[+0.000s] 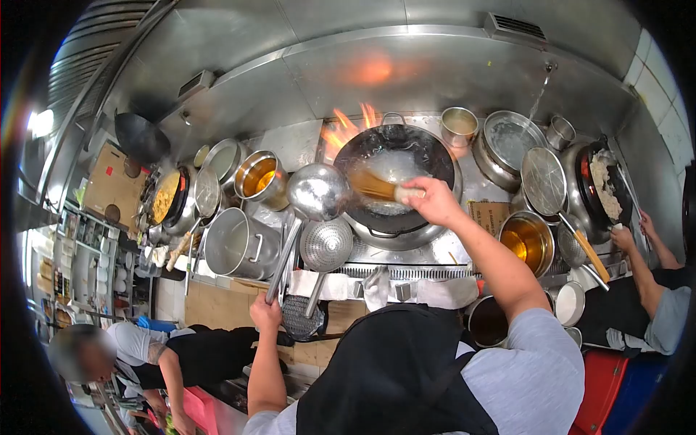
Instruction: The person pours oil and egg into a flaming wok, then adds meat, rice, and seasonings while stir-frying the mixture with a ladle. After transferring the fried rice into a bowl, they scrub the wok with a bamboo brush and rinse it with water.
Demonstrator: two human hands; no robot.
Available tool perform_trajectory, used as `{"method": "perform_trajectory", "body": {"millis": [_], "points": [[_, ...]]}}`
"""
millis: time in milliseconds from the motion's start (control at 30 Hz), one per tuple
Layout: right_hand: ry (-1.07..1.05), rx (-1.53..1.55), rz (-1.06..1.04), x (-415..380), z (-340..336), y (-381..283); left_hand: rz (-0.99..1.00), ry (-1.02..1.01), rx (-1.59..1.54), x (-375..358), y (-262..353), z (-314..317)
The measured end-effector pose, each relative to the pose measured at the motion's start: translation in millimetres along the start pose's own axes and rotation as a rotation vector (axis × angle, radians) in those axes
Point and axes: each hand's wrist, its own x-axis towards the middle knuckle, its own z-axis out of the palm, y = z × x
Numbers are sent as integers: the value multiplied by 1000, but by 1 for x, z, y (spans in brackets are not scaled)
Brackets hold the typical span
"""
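Steel kitchen cooking range with flames behind a wok.
Right hand (435, 201) grips a bamboo brush (377, 186) inside the central wok (395, 181); left hand (265, 312) clasps the long ladle (317, 192) handle, nearer left.

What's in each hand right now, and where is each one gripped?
Left hand holds the ladle at the end of its long handle. Right hand holds the wok brush by its handle end, inside the wok.

head cam | high, looking steeply down | close over wok (395, 177) | fisheye, dark corners
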Motion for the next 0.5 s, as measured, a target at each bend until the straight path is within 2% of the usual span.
{"method": "perform_trajectory", "body": {"millis": [67, 100, 167, 200, 300, 367, 400, 433, 500], "points": [[-3, -235, 355, -12, -4, 6, 22, 52, -3, 2, -11, 2], [-14, -236, 348, -9, -5, -2, 15, 70, -17, 0, -10, 0], [198, 358, 486, -10, -16, -45, -13, 77, -21, -11, -13, 0], [279, 416, 380, -6, -16, -83, -34, 57, -30, -12, -12, 1], [336, 611, 160, -15, -7, -119, -74, 21, -51, -10, 1, 2], [373, 328, -36, -36, 31, -74, -131, -38, -96, -10, 7, 8], [211, 102, -162, -32, 37, -73, -142, -34, -124, -12, 12, 7], [-8, 61, 146, -29, 41, -76, -148, -32, -126, -15, 9, 9], [129, 143, 503, -44, 60, -6, -104, -6, -148, -17, -5, 11]]}}
